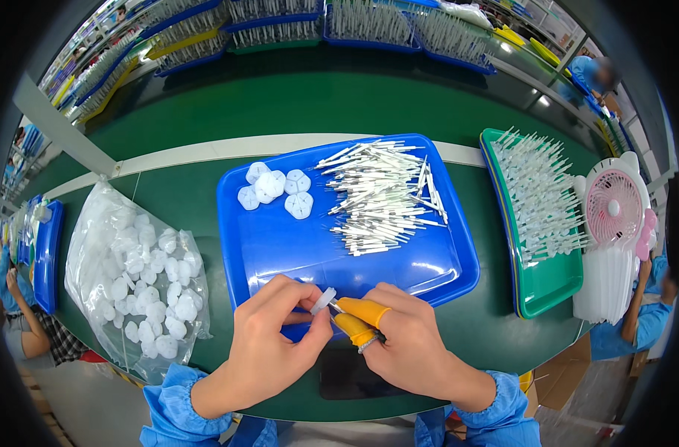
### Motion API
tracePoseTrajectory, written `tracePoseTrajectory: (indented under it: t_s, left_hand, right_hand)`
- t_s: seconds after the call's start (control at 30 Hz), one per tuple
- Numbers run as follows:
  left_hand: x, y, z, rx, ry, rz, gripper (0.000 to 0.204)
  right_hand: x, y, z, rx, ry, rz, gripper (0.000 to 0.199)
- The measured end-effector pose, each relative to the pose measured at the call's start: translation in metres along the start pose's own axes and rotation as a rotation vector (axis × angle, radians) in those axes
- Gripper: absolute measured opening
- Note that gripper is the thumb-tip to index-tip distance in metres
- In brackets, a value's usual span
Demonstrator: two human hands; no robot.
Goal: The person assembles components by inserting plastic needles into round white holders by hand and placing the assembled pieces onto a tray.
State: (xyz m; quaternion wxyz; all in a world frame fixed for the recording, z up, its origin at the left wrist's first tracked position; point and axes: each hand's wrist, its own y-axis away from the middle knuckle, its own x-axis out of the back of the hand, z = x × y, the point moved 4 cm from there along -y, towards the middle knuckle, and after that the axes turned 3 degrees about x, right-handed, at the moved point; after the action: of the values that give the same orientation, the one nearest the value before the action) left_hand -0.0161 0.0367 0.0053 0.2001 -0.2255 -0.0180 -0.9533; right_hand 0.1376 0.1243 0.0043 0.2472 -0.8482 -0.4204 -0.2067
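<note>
My left hand (280, 328) pinches a small white plastic disc (323, 300) between thumb and fingertips, over the near edge of the blue tray (280, 257). My right hand (410, 335), with yellow finger covers on thumb and forefinger and a ring, is closed around a thin piece (338, 305) with a grey end beside the disc. Most of that piece is hidden by the fingers. In the tray lie several white lobed discs (269, 186) at the left and a heap of thin white sticks with grey parts (380, 197) at the right.
A clear bag of white discs (142, 283) lies at left. On the right stands a green tray (552, 287) of upright sticks, near a pink fan (613, 205) and white containers (606, 283). A dark flat object (354, 376) lies below my hands. Filled trays (373, 26) line the back.
</note>
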Motion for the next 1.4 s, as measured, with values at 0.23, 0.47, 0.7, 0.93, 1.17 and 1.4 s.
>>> tracePoseTrajectory:
  t_s: [0.23,0.47,0.7,0.93,1.17,1.4]
  left_hand:
    - [-0.001,0.006,0.002,-0.103,-0.091,0.028,0.019]
    - [-0.010,0.014,0.003,-0.162,-0.220,0.052,0.023]
    - [0.001,0.003,0.001,0.095,0.240,-0.075,0.043]
    - [0.005,0.002,-0.002,-0.079,0.528,-0.147,0.045]
    - [0.006,0.001,0.001,-0.108,0.352,-0.153,0.049]
    - [0.005,0.000,0.002,-0.082,0.321,-0.131,0.047]
  right_hand:
    - [-0.003,0.001,-0.003,-0.015,-0.093,0.108,0.029]
    - [-0.010,0.002,-0.006,-0.038,-0.056,0.141,0.024]
    - [0.012,-0.001,0.002,-0.069,-0.159,0.179,0.036]
    - [0.027,0.003,-0.009,0.054,-0.080,0.140,0.036]
    - [0.028,0.004,-0.016,0.158,0.028,0.166,0.049]
    - [0.029,0.006,-0.016,0.118,0.046,0.188,0.051]
